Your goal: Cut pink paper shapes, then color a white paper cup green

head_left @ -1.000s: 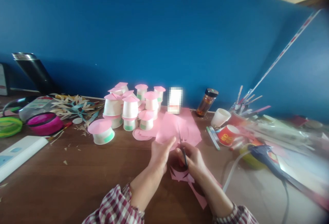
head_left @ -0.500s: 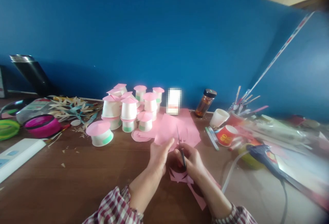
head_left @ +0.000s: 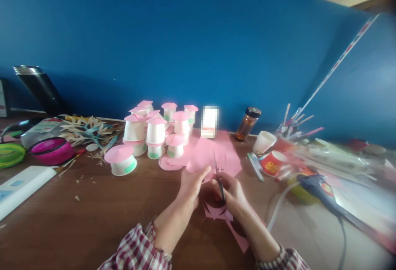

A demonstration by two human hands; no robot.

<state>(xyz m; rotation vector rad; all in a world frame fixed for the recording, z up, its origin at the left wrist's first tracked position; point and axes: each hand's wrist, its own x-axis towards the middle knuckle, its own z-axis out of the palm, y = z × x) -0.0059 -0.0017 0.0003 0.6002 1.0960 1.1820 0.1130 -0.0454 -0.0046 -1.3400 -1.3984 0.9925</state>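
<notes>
My left hand [head_left: 192,183] is closed on the near edge of a piece of pink paper [head_left: 199,156], thumb on top. In my right hand [head_left: 232,193] is a pair of scissors [head_left: 220,189] with dark handles, fingers wrapped round the loops. The blades point away from me and lie at the right side of the paper. Under my right wrist, pink paper scraps [head_left: 219,213] lie on the table. Behind the held piece are more pink sheets [head_left: 230,154]. Left of them stand several white paper cups with pink cone tops, one cup [head_left: 122,164] nearest me.
At left lie a magenta round case [head_left: 52,151], a white power strip [head_left: 23,187] and paper strips [head_left: 89,131]. To the right are a lidded jar [head_left: 248,124], a white cup [head_left: 264,142], a red cup [head_left: 273,163] and a corded glue gun [head_left: 321,191]. A blue wall [head_left: 192,47] rises behind.
Very little differs. Both hands keep their hold on the paper and scissors, with only a slight shift of the view.
</notes>
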